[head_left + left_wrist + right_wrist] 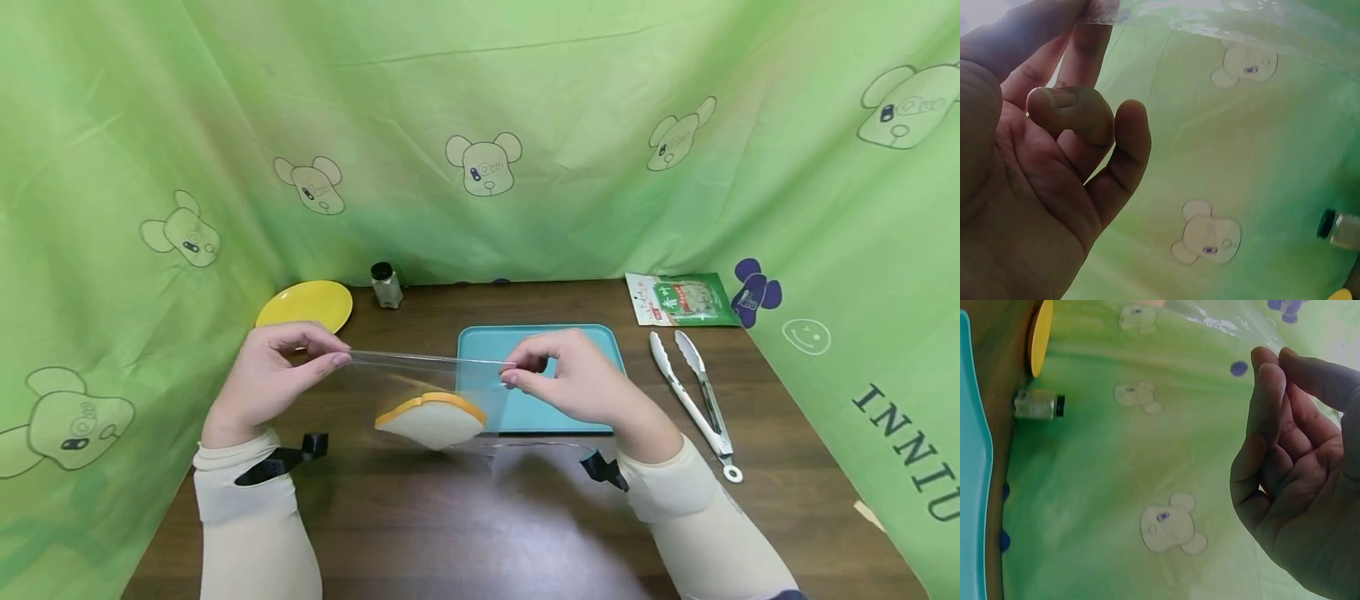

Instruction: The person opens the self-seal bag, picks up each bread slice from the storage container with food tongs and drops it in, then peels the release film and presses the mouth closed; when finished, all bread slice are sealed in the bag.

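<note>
A clear plastic bag (420, 379) is stretched between my two hands above the table. A white slice of bread (435, 425) with an orange-yellow crust lies tilted in its lower part. With thumb and forefinger my left hand (273, 371) pinches the bag's upper left corner. My right hand (570, 375) pinches the upper right corner the same way, in front of a blue tray (540, 425). The left wrist view shows the other fingers of the left hand (1060, 144) loosely bent, below the bag's shiny edge. In the right wrist view the fingertips of the right hand (1304, 437) meet at the film.
A yellow plate (315, 304) and a black-capped spice jar (387, 287) stand at the back left. Tongs (693, 400) lie right of the tray, below a green and white packet (682, 300). A green printed curtain (480, 83) encloses the brown table (450, 533).
</note>
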The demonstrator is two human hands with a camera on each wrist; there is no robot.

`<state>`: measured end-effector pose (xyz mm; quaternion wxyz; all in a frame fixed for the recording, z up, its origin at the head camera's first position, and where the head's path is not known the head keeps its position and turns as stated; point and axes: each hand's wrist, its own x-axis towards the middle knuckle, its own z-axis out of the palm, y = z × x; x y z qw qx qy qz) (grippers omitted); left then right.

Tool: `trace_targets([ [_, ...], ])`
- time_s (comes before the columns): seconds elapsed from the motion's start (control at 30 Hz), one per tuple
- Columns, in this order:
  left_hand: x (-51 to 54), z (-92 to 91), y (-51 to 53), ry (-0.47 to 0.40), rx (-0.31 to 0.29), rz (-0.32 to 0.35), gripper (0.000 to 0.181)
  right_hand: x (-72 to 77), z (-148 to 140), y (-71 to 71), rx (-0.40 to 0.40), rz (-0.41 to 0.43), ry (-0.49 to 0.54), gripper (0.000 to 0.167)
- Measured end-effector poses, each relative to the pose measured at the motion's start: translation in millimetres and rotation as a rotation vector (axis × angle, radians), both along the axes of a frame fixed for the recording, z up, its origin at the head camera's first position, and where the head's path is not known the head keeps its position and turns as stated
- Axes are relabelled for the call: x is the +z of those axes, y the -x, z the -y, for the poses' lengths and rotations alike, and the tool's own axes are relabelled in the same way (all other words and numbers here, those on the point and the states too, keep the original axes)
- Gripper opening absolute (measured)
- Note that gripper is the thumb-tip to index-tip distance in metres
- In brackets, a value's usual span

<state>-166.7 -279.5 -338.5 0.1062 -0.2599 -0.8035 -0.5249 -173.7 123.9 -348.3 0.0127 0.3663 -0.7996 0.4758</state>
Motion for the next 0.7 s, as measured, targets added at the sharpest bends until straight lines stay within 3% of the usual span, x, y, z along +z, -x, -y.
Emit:
trace_targets([
  [0.3, -2.2, 32.4, -0.7, 0.083, 0.069, 0.001, 0.017, -4.9, 32.6, 4.5, 0.015, 0.011, 0.021, 0.012],
  [0.5, -3.9, 57.2, -4.7, 0.155, 0.078, 0.027, 0.019, -6.9, 53.4, 2.3, 0.039, 0.055, 0.042, 0.010],
  [0.7, -5.8, 71.7, -7.5, 0.153, 0.089, 0.038, 0.019, -7.6, 70.4, 1.5, 0.064, 0.051, 0.044, 0.010],
])
